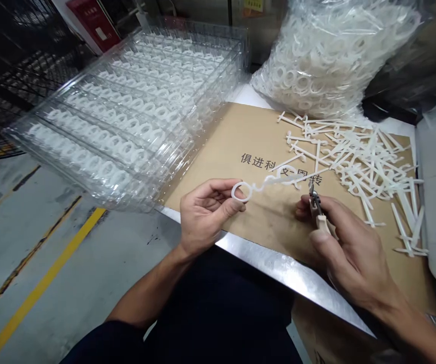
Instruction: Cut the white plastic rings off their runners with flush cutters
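Two bare hands work over the near edge of a tan kraft-paper sheet (pixel 218 172): your left hand (pixel 206 217) pinches a white plastic ring (pixel 241 191) on its thin runner (pixel 274 182) in a narrow grip, while your right hand (pixel 354 253) closes around small beige-handled cutters (pixel 319 215). A slipped blade could nick the ring or your left hand. Loose white plastic runners (pixel 354 156) pile toward the sheet's far right corner.

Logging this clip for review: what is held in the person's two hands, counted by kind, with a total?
White plastic ring piece, in the left hand: 1
Small hand cutters, in the right hand: 1
Total: 2
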### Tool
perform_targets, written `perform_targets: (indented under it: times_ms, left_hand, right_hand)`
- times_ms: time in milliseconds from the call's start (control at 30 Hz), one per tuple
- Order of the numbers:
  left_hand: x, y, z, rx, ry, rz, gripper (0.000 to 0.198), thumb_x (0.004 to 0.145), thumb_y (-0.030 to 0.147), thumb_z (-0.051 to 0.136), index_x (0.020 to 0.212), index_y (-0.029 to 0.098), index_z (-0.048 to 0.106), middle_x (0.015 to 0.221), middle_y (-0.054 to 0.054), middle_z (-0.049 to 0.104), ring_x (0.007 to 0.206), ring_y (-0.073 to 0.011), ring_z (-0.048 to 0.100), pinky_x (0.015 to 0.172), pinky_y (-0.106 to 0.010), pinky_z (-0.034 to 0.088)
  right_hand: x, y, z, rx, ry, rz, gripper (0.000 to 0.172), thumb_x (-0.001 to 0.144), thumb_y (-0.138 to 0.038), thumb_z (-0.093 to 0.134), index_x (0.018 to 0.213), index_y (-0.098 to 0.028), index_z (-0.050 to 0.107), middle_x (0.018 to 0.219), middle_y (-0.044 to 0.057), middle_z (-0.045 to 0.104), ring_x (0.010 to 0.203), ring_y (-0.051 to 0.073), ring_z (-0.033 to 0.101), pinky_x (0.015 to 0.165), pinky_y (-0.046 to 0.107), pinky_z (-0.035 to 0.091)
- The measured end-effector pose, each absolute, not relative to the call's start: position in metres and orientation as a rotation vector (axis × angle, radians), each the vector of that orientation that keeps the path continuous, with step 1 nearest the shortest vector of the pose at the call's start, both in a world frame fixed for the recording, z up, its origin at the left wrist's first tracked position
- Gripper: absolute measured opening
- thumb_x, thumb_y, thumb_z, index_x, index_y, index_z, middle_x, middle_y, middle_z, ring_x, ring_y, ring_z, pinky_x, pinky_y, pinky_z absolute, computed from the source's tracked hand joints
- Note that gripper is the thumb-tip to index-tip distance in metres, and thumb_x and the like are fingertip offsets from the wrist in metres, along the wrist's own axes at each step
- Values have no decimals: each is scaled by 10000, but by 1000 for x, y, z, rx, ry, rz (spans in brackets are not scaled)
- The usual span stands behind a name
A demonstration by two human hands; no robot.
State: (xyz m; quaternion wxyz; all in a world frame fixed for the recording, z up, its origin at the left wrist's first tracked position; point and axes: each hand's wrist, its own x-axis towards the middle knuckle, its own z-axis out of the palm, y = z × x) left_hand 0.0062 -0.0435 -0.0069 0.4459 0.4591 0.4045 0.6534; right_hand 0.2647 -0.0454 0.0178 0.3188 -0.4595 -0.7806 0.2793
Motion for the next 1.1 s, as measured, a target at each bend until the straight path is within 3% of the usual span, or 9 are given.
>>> perform_targets:
  times_ms: [333, 533, 700, 1100]
  left_hand:
    - [24, -42, -5, 968, 1015, 1540, 272, 765, 214, 931, 1008, 169, 818, 835, -45, 805, 646, -127, 750, 640, -217, 664]
    - [25, -45, -5, 907, 1025, 1495, 248, 763, 193, 928, 987, 168, 823, 825, -37, 806, 648, -117, 744, 639, -201, 663]
    - [21, -43, -6, 815, 955, 1445, 223, 785, 161, 911, 990, 199, 830, 849, -21, 809, 655, -88, 743, 656, -158, 652]
    - [19, -41, -7, 736, 918, 1425, 218, 777, 167, 918, 974, 189, 829, 862, -28, 806, 636, -91, 734, 645, -172, 652]
  right_hand:
    - [261, -60, 36, -1147, -1899, 1378, 321, 1112, -476, 462, 1350, -319, 609, 1174, 45, 739, 1041, 245, 727, 870, 330, 541]
    - [260, -62, 42, -1204, -1761, 1646, 438, 1087, -586, 461, 1329, -275, 651, 1101, 69, 776, 960, 266, 740, 696, 319, 536]
    - [258, -61, 44, -1220, -1750, 1715, 475, 1062, -634, 478, 1267, -259, 686, 1007, 64, 779, 941, 273, 730, 651, 317, 508]
    - [259, -56, 49, -1244, -1782, 1759, 493, 1060, -656, 458, 1252, -262, 683, 998, 64, 764, 996, 288, 719, 716, 334, 528]
